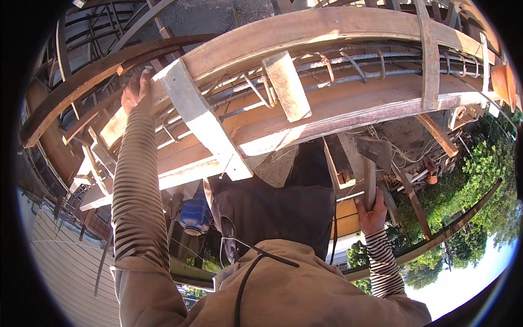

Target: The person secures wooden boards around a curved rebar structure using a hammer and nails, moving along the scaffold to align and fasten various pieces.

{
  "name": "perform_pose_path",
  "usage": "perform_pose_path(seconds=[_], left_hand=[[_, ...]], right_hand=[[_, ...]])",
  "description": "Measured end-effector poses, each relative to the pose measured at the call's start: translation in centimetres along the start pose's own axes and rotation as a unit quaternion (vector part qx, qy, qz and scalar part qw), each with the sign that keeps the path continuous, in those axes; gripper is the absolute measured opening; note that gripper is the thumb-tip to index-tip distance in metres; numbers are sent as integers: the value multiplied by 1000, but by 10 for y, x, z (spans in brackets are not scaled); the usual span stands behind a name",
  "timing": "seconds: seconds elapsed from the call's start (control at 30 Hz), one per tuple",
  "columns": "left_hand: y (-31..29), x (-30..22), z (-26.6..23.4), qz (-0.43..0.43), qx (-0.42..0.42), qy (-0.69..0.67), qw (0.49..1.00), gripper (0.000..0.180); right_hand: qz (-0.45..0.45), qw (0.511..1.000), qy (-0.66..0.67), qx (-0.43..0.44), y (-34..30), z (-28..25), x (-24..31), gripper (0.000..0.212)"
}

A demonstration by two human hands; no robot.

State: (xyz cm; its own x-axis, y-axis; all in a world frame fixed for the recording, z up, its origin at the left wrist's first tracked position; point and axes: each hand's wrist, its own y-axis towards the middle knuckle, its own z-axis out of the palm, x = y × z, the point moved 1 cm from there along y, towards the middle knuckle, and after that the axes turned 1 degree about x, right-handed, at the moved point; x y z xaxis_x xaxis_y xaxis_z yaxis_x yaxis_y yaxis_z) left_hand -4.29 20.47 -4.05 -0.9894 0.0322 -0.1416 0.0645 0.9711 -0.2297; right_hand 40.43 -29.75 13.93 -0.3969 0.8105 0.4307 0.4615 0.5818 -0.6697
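"Over on your left and down on your right, what do you have hold of?"

"My left hand (136, 94) reaches out by the far side board (316, 26), near the pale batten (202, 117); its fingers look bent over wood, though I cannot tell how tightly; my right hand (372, 215) is low on the other side, closed around a wooden shaft (370, 182); a dark block (375, 150) shows at the upper end, and I cannot tell whether the two make one tool."

"And the batten; where does it lie?"

"Left of the middle, slanting from the far board to the near side board (338, 117); something thin like a nail (224, 169) stands up by its near end; a short plank (287, 86) lies to its right, over the steel bars (354, 79)."

"Which step would you call this?"

"Fixing the batten across the boards, I judge; left hand to steady, right hand for the shaft; the nail looks not yet driven flush, and the shaft is well apart from it."

"What does the next move call for?"

"If the shaft is a hammer's, a clean lift past the timber beside it, over my dark trousers (272, 204), to that near end; then a square blow, with my left fingers well away."
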Motion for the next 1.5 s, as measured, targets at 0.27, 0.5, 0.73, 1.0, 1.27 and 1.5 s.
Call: perform_pose_path(seconds=[0.27,0.5,0.73,1.0,1.27,1.5], left_hand=[[7,-22,-19,-12,62,75,995,69],[6,-26,-35,-42,156,81,983,67],[4,-28,-36,3,137,59,989,69],[4,-29,-32,-8,92,40,995,70],[12,-18,-13,75,92,114,986,62],[13,-7,-6,130,60,167,976,53]], right_hand=[[-96,951,39,-292,168,35,47,58],[-79,927,-105,-352,188,67,62,59],[-65,912,-11,-404,204,75,50,58],[-48,908,-11,-415,206,76,51,54],[-39,908,-14,-416,208,75,49,58],[9,912,-34,-409,206,73,53,66]])
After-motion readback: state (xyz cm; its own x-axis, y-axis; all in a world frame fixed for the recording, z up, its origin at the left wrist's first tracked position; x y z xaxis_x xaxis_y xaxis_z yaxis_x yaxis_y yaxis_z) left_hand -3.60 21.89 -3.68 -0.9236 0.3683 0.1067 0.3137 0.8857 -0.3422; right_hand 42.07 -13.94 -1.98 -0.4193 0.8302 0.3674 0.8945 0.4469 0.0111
